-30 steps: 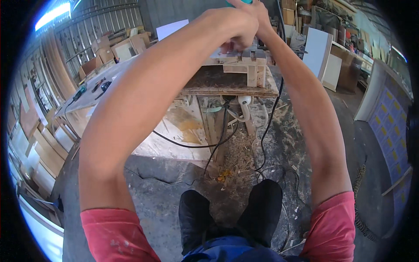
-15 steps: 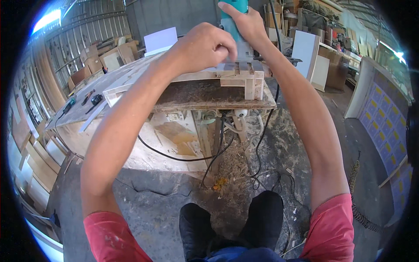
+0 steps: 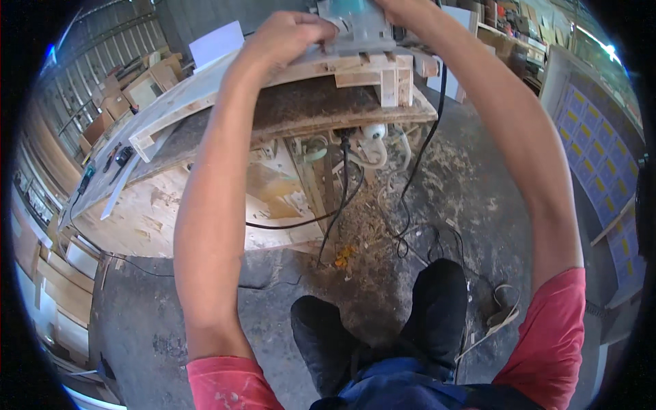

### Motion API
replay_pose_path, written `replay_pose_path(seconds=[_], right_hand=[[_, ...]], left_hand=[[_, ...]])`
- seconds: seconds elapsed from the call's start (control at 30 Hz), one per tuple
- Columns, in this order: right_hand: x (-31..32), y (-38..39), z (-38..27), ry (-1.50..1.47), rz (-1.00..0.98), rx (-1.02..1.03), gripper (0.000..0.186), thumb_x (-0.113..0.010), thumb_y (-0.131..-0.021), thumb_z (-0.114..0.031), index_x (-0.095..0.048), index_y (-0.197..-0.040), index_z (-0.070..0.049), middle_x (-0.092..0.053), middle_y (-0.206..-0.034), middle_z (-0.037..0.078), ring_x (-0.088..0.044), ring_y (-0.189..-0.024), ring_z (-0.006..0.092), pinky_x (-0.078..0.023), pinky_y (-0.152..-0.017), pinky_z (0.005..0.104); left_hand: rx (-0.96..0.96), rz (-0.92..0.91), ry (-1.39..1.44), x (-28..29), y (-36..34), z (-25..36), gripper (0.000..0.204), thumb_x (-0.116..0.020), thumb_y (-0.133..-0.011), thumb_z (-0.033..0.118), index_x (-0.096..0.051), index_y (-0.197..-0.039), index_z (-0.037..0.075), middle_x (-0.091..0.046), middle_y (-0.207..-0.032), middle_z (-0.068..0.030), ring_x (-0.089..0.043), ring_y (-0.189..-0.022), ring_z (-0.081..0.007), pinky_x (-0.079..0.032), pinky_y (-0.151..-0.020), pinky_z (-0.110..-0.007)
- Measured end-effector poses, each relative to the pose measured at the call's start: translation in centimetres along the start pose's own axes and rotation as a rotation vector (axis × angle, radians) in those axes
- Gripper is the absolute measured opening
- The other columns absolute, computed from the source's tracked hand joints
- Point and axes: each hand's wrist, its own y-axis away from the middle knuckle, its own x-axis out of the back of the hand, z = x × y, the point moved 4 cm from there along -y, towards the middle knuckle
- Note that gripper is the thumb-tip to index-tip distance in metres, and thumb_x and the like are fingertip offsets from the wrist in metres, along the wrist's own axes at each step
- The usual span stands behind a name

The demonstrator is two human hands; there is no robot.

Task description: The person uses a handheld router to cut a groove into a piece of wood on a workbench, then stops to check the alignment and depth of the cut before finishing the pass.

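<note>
A teal trim router (image 3: 355,34) with a clear base stands upright on the far part of a pale wooden frame panel (image 3: 273,76), near two notches in its edge. My right hand (image 3: 410,12), partly cut off by the top of the view, is closed round the router's body. My left hand (image 3: 290,37) has its fingers curled, their tips pressed against the left side of the clear base. The bit under the base is hidden. The panel lies on a worn workbench top (image 3: 294,113).
A black cord (image 3: 429,157) hangs past the bench's right corner to the dusty floor. Hand tools (image 3: 123,156) lie on the bench at left. Wood chips (image 3: 369,253) cover the floor below. A patterned panel (image 3: 594,157) leans at right; boards (image 3: 65,273) stand at left.
The view has shifted, and the bench and panel sit higher in the picture. My left hand has gone from hovering beside the router to touching its base. My right hand keeps its hold.
</note>
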Motion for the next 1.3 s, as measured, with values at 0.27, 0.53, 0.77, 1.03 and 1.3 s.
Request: replay_pose_path(seconds=[0.27,0.53,0.77,1.03,1.3], right_hand=[[-0.6,2.5,-2.6,-0.074,-0.043,-0.068,0.052,-0.076,-0.089,-0.049,-0.072,-0.102,0.001,-0.071,-0.084,0.009,-0.069,-0.069,0.0205,-0.057,-0.064,0.0345],[-1.3,2.4,-3.2,-0.076,-0.036,-0.072,0.047,-0.074,-0.090,-0.048,-0.072,-0.094,-0.001,-0.069,-0.077,0.008,-0.068,-0.068,0.0205,-0.055,-0.064,0.0362],[-0.6,2.7,-3.6,0.109,-0.004,0.115,0.059,-0.068,-0.091,-0.054,-0.075,-0.090,0.004,-0.075,-0.084,0.015,-0.073,-0.078,0.0254,-0.056,-0.073,0.0390],[0.0,0.8,-1.9,0.161,0.080,0.123,0.066,-0.071,-0.085,-0.059,-0.076,-0.097,0.005,-0.076,-0.091,0.020,-0.074,-0.089,0.0295,-0.056,-0.078,0.0406],[0.3,1.0,-1.7,0.115,0.052,0.102,0.069,-0.071,-0.083,-0.061,-0.075,-0.100,0.006,-0.075,-0.094,0.023,-0.074,-0.094,0.0337,-0.055,-0.081,0.0427]], left_hand=[[0.043,-0.031,0.158,0.4,1.6,1.0,0.048,-0.081,-0.082,0.045,-0.081,-0.106,0.004,-0.078,-0.101,-0.0089,-0.069,-0.095,-0.0185,-0.049,-0.093,-0.032],[0.003,-0.018,0.259,-0.4,2.5,2.8,0.042,-0.075,-0.088,0.038,-0.080,-0.105,0.001,-0.077,-0.101,-0.0069,-0.067,-0.097,-0.0170,-0.046,-0.095,-0.029],[0.030,0.107,0.153,-0.2,2.4,1.0,0.037,-0.065,-0.095,0.038,-0.078,-0.116,0.010,-0.074,-0.108,0.0016,-0.062,-0.102,-0.0114,-0.043,-0.095,-0.028],[-0.038,0.107,0.080,-0.7,2.0,0.9,0.037,-0.068,-0.094,0.035,-0.078,-0.113,0.005,-0.075,-0.106,0.0003,-0.064,-0.098,-0.0110,-0.045,-0.093,-0.025],[-0.030,0.194,-0.006,-0.6,2.9,2.1,0.039,-0.071,-0.091,0.036,-0.080,-0.108,0.002,-0.077,-0.099,-0.0028,-0.065,-0.095,-0.0113,-0.047,-0.092,-0.025]])
